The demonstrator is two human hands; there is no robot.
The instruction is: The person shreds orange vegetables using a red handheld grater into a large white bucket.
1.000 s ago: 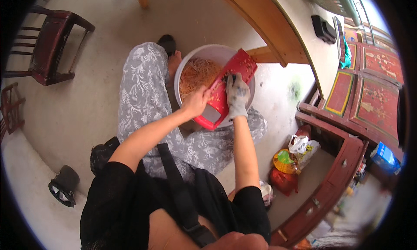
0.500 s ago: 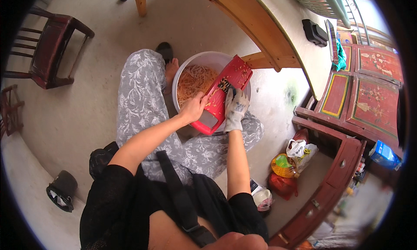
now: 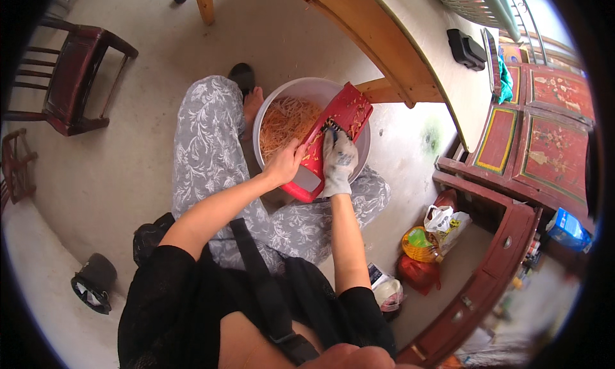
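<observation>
A red grater [image 3: 353,109] slants across a large whitish bucket [image 3: 257,133], with pale orange shreds stuck to its surface. My bare left hand [image 3: 284,163] grips the grater's left edge, fingers closed on it. On the grater lies my right hand [image 3: 340,156] in a grey work glove, its fingers curled down beside the dark grating slot; whatever is under the palm is hidden. Long orange and pale vegetable shreds [image 3: 288,122] fill the visible left part of the bucket. The bucket stands on the floor in front of my crossed legs.
A wooden table [image 3: 378,32] overhangs the bucket's far right, one leg close to its rim. A dark red chair [image 3: 80,74] stands at left, a small black bin [image 3: 93,279] below it. At right, plastic bags [image 3: 418,273] and an oil bottle [image 3: 419,244] sit by red cabinets [image 3: 506,241].
My gloved right hand has slid slightly left and toward me along the grater. My left hand and the grater stay in nearly the same place.
</observation>
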